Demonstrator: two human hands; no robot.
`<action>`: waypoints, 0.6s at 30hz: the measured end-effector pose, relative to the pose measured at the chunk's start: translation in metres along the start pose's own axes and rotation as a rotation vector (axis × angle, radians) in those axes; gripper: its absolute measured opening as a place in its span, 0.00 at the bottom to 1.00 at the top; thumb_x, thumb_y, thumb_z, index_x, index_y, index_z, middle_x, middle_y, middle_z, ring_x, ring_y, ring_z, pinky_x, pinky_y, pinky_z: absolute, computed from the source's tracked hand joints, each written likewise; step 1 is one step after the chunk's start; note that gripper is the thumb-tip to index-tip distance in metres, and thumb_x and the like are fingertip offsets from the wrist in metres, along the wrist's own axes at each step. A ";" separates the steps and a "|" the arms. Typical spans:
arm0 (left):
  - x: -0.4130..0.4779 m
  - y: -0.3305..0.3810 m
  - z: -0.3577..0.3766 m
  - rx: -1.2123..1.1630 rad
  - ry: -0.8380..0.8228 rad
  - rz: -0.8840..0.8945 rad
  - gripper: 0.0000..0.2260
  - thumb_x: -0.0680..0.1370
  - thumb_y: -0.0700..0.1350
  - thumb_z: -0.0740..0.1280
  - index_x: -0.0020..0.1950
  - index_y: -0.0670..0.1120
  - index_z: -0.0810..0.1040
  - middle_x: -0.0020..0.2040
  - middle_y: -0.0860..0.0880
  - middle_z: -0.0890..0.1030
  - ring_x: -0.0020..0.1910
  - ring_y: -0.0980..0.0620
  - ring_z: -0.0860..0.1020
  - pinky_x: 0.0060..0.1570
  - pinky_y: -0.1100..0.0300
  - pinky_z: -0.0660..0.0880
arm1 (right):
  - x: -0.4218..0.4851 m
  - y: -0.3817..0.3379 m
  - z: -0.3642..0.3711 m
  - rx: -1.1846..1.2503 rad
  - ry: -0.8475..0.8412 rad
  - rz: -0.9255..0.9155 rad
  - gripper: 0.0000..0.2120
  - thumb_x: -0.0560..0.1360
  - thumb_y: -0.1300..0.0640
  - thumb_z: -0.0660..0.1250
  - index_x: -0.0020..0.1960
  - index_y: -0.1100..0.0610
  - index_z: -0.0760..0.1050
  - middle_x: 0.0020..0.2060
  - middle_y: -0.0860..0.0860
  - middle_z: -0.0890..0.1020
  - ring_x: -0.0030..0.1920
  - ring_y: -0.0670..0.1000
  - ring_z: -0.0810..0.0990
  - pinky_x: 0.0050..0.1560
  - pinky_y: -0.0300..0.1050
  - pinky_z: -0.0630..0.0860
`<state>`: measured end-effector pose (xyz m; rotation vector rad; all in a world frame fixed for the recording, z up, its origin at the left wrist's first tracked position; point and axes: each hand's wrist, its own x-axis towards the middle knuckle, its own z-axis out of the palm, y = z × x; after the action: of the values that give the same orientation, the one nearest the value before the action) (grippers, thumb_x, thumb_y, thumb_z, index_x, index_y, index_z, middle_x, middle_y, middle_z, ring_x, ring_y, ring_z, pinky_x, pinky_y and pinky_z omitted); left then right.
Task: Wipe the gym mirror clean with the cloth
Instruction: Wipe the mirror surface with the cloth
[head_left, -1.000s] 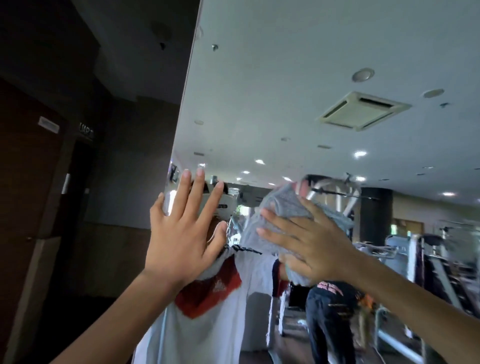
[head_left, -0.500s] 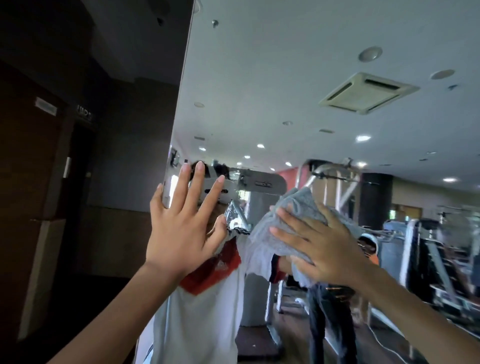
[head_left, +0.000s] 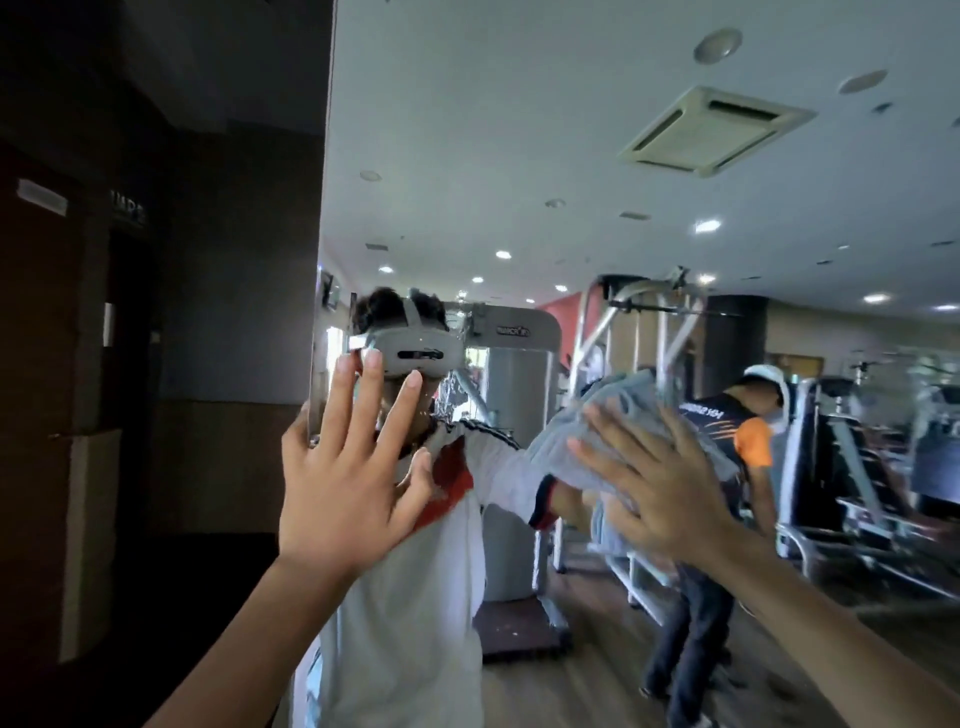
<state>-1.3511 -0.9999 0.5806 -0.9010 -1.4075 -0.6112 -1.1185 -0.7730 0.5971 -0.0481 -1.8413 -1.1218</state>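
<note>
Fingers of your right hand (head_left: 670, 493) lie spread on the crumpled grey cloth (head_left: 623, 415) against the smooth mirror (head_left: 519, 130); left of the cloth, your left hand (head_left: 343, 493) splays, fingers apart.

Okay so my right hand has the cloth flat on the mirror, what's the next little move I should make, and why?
Probably slide the right hand and the grey cloth sideways to the right, palm flat. The grey cloth is pressed under straight fingers against the mirror, the left hand is splayed open by the mirror's left edge, and a wide stretch of mirror lies to the right.
</note>
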 end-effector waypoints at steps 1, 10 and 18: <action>-0.005 0.001 0.000 0.005 -0.006 0.004 0.28 0.81 0.56 0.56 0.80 0.47 0.64 0.81 0.41 0.59 0.80 0.42 0.56 0.59 0.40 0.68 | 0.005 0.006 0.000 0.021 0.040 0.171 0.35 0.75 0.53 0.56 0.80 0.47 0.52 0.77 0.55 0.62 0.78 0.54 0.59 0.72 0.69 0.59; -0.006 -0.004 0.004 -0.002 0.005 0.019 0.28 0.81 0.57 0.58 0.80 0.49 0.65 0.80 0.41 0.61 0.80 0.42 0.58 0.59 0.40 0.69 | 0.004 -0.075 0.006 0.052 0.068 0.121 0.33 0.75 0.53 0.59 0.79 0.51 0.56 0.77 0.54 0.61 0.78 0.53 0.59 0.75 0.66 0.53; -0.011 0.002 0.004 0.012 -0.005 -0.021 0.28 0.82 0.57 0.55 0.81 0.50 0.62 0.81 0.42 0.59 0.80 0.42 0.57 0.65 0.39 0.65 | 0.034 -0.033 0.005 0.069 0.159 0.738 0.30 0.79 0.52 0.54 0.80 0.52 0.54 0.78 0.56 0.59 0.79 0.55 0.55 0.77 0.58 0.47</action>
<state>-1.3529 -0.9974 0.5689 -0.8792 -1.4259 -0.6160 -1.1558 -0.8019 0.5989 -0.5367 -1.5153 -0.5238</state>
